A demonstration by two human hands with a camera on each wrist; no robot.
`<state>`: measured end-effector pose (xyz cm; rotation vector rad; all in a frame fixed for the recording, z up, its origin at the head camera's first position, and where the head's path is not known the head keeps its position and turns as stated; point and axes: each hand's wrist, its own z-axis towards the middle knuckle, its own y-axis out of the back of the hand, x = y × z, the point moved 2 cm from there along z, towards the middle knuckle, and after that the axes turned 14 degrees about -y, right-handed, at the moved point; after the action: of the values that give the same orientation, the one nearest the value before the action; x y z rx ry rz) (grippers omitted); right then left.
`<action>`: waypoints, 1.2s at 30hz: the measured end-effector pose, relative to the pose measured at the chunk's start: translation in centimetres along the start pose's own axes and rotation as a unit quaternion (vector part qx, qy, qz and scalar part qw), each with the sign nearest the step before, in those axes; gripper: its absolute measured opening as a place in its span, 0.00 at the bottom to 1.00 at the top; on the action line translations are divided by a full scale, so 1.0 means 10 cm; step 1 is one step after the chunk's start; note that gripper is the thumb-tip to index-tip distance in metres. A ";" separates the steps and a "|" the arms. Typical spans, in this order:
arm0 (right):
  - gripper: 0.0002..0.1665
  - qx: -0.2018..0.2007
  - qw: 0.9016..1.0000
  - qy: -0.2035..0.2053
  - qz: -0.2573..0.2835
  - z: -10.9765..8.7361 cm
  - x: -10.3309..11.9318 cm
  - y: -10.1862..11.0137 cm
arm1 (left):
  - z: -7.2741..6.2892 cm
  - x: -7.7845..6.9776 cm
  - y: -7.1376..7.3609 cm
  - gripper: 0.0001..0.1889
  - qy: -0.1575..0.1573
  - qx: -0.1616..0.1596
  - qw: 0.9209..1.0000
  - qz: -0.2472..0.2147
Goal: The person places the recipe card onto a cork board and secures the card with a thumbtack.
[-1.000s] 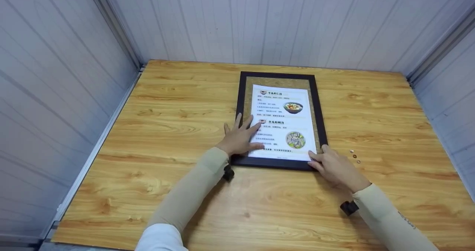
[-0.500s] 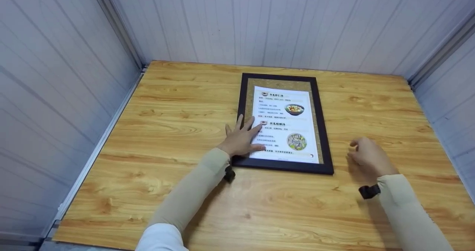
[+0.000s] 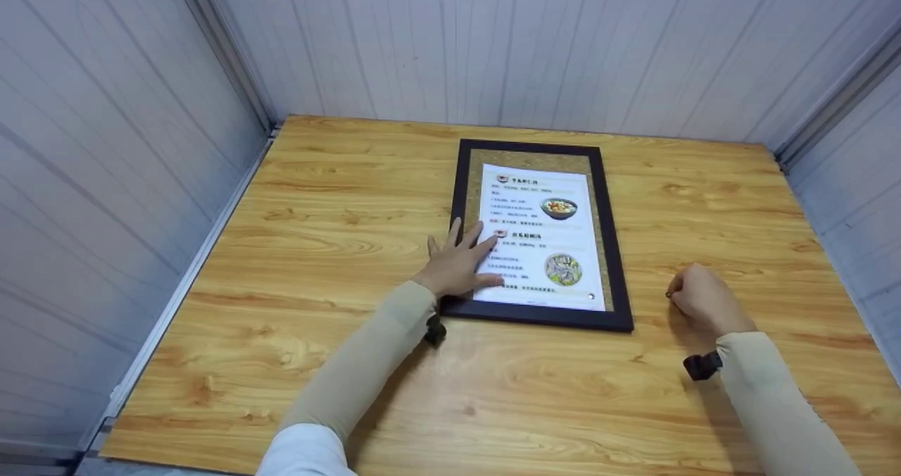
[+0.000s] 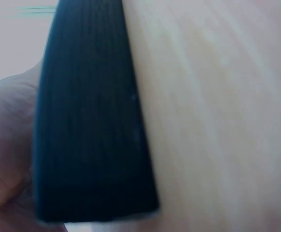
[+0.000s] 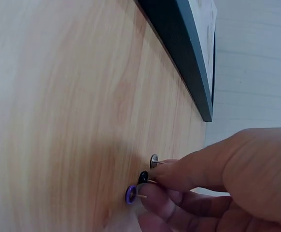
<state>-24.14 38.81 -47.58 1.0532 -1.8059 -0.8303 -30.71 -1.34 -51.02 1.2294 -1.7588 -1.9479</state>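
A dark-framed cork board [image 3: 616, 251] lies on the table with a printed recipe sheet [image 3: 521, 212] on it. My left hand [image 3: 454, 266] rests with spread fingers across the frame's left edge and the sheet. In the sheet's lower right corner sits a shiny thumbtack [image 3: 591, 296]. Right of the board, my right hand [image 3: 706, 296] is down at the table among thumbtacks. In the right wrist view its thumb and finger pinch a black thumbtack [image 5: 143, 177]. A silver thumbtack [image 5: 154, 161] and a purple-rimmed thumbtack [image 5: 131, 194] lie close on either side of the fingertips.
The wooden table [image 3: 338, 201] is bounded by pale panel walls [image 3: 457, 46] at the back and both sides. In the left wrist view the dark frame edge [image 4: 92, 121] fills much of the picture.
My right hand has left the sheet's lower right corner and moved right to the loose thumbtacks, where its fingertips have closed. A thumbtack now shows in that corner. My left hand stays put.
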 end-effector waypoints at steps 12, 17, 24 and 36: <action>0.11 0.024 0.999 -0.005 0.042 -0.07 0.02 0.01 | 0.00 0.00 0.00 0.45 0.001 -0.006 1.000 0.007; 0.12 0.024 0.999 -0.004 0.040 -0.07 0.01 0.01 | 0.00 0.00 0.00 0.45 0.001 -0.003 1.000 0.006; 0.08 0.022 0.999 -0.002 0.031 -0.09 0.02 0.01 | 0.00 0.00 0.00 0.45 -0.002 -0.005 1.000 0.001; 0.10 0.023 0.999 -0.004 0.038 -0.05 0.08 0.04 | 0.01 0.02 -0.01 0.45 0.002 -0.001 1.000 0.002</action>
<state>-24.01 38.23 -46.78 1.0045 -1.8671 -0.7507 -30.89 -1.35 -51.21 1.2272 -1.7559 -1.9443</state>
